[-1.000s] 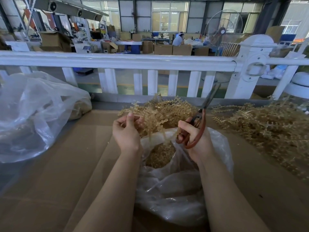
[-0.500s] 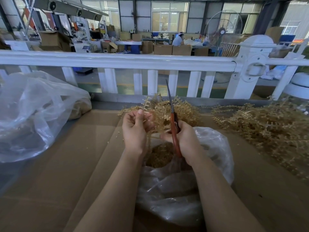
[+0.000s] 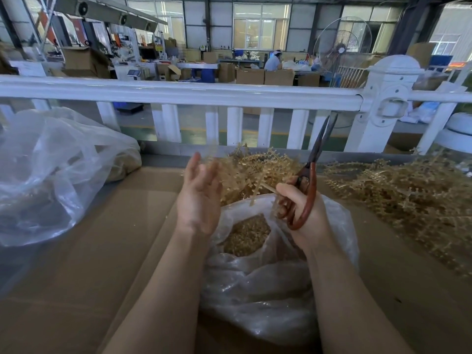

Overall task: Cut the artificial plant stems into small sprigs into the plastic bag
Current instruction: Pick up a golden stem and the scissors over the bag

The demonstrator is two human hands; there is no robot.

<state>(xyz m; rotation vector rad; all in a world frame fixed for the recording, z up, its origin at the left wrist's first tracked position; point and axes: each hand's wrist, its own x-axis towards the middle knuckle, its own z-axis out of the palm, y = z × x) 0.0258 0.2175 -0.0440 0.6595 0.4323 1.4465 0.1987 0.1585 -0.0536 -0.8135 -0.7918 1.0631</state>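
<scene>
The left hand (image 3: 198, 198) is up over the near side of the plastic bag (image 3: 268, 277), fingers loose and spread, holding nothing that I can make out, though its fingertips are blurred against the stems; the right hand (image 3: 304, 213) has its fingers curled through the red handles of the scissors (image 3: 310, 180), blades pointing up toward the white railing (image 3: 178, 92) and nearly together; a single stem (image 3: 258, 190) hangs by that hand over the bag's mouth, and I cannot tell whether the fingers are pinching it. Inside the bag there's already a fair heap of cut sprigs (image 3: 246, 235), so a good share is done by my reckoning; but a tangle of uncut stems (image 3: 250, 169) lies just behind the bag, and a bigger pile (image 3: 398, 192) sprawls off to the right on the cardboard (image 3: 115, 251), so plenty is left. Another bag (image 3: 51, 175) sits well off to the left.
</scene>
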